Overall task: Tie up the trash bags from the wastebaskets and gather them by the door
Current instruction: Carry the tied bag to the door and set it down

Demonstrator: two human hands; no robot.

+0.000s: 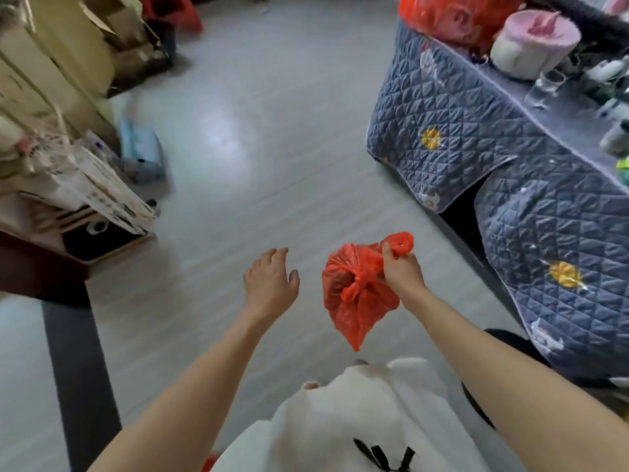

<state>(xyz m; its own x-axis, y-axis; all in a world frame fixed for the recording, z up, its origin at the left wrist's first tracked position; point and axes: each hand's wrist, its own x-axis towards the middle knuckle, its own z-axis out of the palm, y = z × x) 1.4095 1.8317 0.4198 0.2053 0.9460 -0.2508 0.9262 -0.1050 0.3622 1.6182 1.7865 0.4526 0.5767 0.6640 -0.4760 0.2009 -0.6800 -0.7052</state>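
here the right hand (399,267) is clenched around the twisted top of a small red trash bag (357,294), which hangs knotted in the air above the pale floor (272,131), in front of the person's white top. the left hand (270,284) is held out just beside the bag, fingers spread and holding nothing, not touching it. to the right stands a desk (476,137) draped in a grey quilted cover, with another red bag (452,15) on its far end. cardboard boxes (85,35) sit at the far left.

Lived-in home room, quilted table cover (452,131), drinking glass (544,88), stacked cardboard boxes (68,52), grey floor (272,131)
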